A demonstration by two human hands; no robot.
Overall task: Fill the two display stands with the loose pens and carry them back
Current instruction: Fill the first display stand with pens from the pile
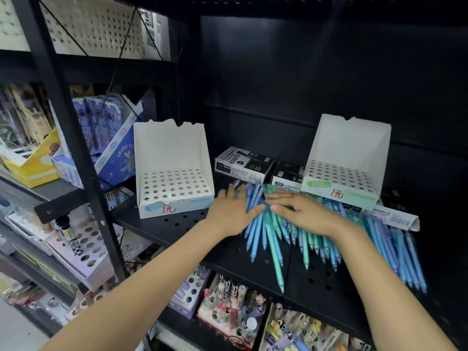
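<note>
A heap of loose blue and green pens (pixel 273 239) lies spread over the black perforated shelf (pixel 177 224). My left hand (pixel 234 211) rests flat on the heap's left side, fingers straight. My right hand (pixel 301 211) lies flat across the middle of the pens, fingers pointing left. A white display stand (pixel 172 168) with a blue label stands left of the pens, and its holes hold nothing. A second white stand (pixel 347 163) with a green label sits at the back right, also holding no pens.
Black marker boxes (pixel 243 162) stand behind the pens between the two stands. A flattened white carton (pixel 395 216) lies at the right. A black upright post (pixel 83 173) borders the shelf on the left. Lower shelves hold stands of assorted pens (pixel 233 310).
</note>
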